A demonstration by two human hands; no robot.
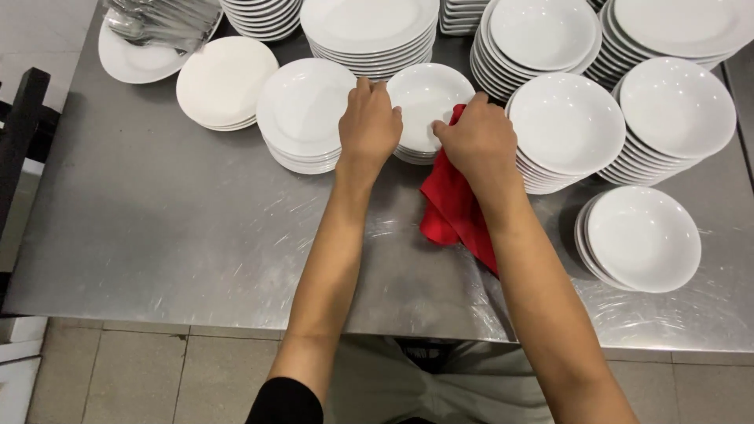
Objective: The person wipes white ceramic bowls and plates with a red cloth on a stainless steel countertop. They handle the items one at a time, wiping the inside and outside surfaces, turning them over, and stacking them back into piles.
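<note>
**Entry: small white bowl stack, both hands on the top piece**

- Fingers: your left hand [369,126] has its fingers curled over the near-left rim of the top bowl [428,98], pressed close together. Your right hand [481,141] pinches the red cloth [449,208] against the bowl's right rim; the fingertips themselves are hidden under the knuckles.
- Item: the bowl sits on top of a short stack at the middle of the surface [173,228], towards its far side. The cloth's loose end trails down to the near right of the stack.
- Handling, as judged: keep the left hand steady on the rim so the bowl does not spin while the cloth works. Bunch the cloth so the trailing end does not drag.
- Neighbours: a plate stack [306,114] touches or nearly touches on the left. A taller bowl stack [567,126] stands just beside on the right. More stacks crowd the far edge. Lift straight up rather than sliding sideways, since there is little room.
- Also present: a plate of cutlery [153,35] at the far left, well apart.
</note>
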